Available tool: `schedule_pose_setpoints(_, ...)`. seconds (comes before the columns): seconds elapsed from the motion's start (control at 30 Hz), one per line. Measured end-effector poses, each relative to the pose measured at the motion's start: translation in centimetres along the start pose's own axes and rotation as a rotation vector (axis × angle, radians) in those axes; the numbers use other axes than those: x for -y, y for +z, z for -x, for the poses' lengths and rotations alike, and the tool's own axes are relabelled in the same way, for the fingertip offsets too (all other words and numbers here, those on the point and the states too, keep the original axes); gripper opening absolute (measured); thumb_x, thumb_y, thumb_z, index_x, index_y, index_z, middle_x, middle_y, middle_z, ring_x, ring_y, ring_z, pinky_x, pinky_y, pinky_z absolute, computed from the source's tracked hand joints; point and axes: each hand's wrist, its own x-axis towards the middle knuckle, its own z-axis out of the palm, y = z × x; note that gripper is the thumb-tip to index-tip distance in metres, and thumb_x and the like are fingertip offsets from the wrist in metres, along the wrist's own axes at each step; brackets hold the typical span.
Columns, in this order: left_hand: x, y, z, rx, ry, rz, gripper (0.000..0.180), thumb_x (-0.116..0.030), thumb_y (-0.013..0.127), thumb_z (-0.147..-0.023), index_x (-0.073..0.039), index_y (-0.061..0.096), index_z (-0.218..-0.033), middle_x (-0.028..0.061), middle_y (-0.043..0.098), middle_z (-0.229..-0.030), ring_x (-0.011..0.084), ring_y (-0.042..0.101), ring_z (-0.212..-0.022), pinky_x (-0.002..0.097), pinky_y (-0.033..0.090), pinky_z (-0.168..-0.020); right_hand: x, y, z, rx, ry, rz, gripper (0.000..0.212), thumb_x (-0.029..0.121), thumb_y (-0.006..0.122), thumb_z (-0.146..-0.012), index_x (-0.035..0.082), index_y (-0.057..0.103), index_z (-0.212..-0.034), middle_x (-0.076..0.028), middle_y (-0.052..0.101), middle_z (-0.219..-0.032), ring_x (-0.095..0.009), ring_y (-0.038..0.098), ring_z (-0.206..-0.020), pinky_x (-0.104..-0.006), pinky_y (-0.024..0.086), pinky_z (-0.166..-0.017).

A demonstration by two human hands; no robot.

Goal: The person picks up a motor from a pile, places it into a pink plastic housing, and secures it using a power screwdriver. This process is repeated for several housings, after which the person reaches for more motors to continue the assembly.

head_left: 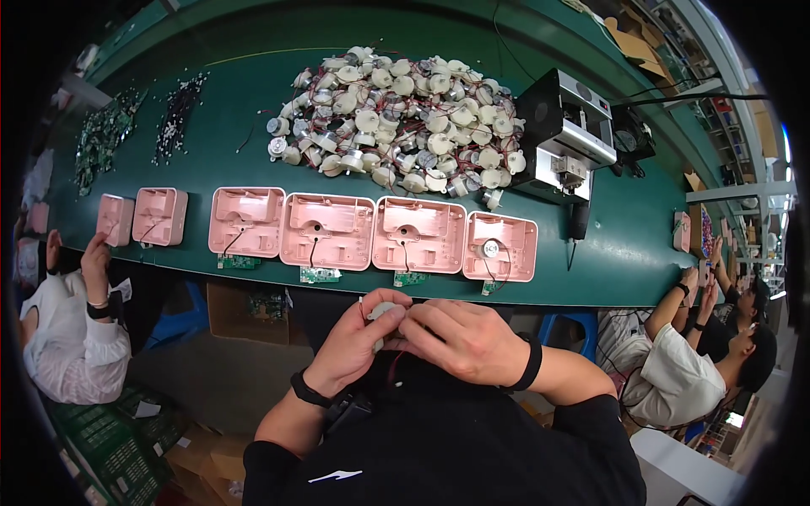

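Note:
Just off the table's near edge, my left hand (359,337) grips a small white-capped motor (384,310) between thumb and fingers. My right hand (460,337) is closed, its fingertips bunched against the same motor; whatever they pinch is hidden behind them. A thin red wire with a white end hangs below the hands. Beyond them stands a row of open pink plastic housings, among them one (418,257) with a black wire and a green circuit board at its edge. In the rightmost pink housing (523,253) lies a round silver-and-white motor (489,249).
A big pile of white-capped motors (405,118) with red wires covers the middle of the green table (624,244). To its right stands a black-and-silver machine (565,139). Circuit boards (105,139) and wires (179,118) are heaped far left. Other people work at both sides.

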Motion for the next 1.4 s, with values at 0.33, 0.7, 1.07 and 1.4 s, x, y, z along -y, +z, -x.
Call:
schedule_pose_setpoints(0.33, -1.8, -1.5, 2.2, 0.008, 0.082, 0.104, 0.038, -0.021, 0.047, -0.108, -0.006, 0.047, -0.143, 0.0143, 0.06, -0.129, 0.0299, 0.066, -0.112, 0.0391, 0.059, -0.088, -4.6, 1.2, -3.8, -0.07, 0.233, 0.078, 0.026, 0.011, 0.074, -0.086, 0.002, 0.064, -0.108, -0.012, 0.066, -0.099, -0.031, 0.068, -0.085, -0.0396, 0.056, -0.069)
schedule_pose_setpoints(0.7, -0.7, -3.7, 2.7, 0.039, 0.155, 0.065, 0.04, -0.027, 0.05, -0.109, -0.005, 0.051, -0.142, 0.0126, 0.061, -0.129, 0.0239, 0.066, -0.11, 0.0334, 0.061, -0.077, -6.5, 3.6, -4.5, 0.075, 0.162, 0.311, 0.021, 0.009, 0.072, -0.083, 0.004, 0.059, -0.099, -0.01, 0.061, -0.099, -0.03, 0.064, -0.09, -0.0411, 0.054, -0.071)
schedule_pose_setpoints(1.07, -1.2, -2.8, 2.6, -0.064, 0.108, 0.084, 0.043, -0.034, 0.05, -0.109, -0.004, 0.056, -0.14, 0.0056, 0.066, -0.115, 0.0161, 0.066, -0.098, 0.0294, 0.06, -0.071, -3.2, -0.2, -4.7, -0.043, 0.209, 0.044, 0.032, 0.008, 0.076, -0.082, 0.005, 0.065, -0.113, -0.011, 0.065, -0.103, -0.03, 0.066, -0.094, -0.0397, 0.056, -0.075)
schedule_pose_setpoints(1.4, -1.3, -1.6, 2.0, -0.014, 0.116, 0.018, 0.036, -0.034, 0.048, -0.11, -0.004, 0.058, -0.127, 0.0059, 0.066, -0.109, 0.0148, 0.068, -0.095, 0.0271, 0.057, -0.065, -0.7, 1.1, -4.3, -0.031, 0.092, -0.31, 0.037, 0.014, 0.081, -0.082, 0.005, 0.068, -0.114, -0.011, 0.068, -0.101, -0.03, 0.07, -0.083, -0.0367, 0.057, -0.068)
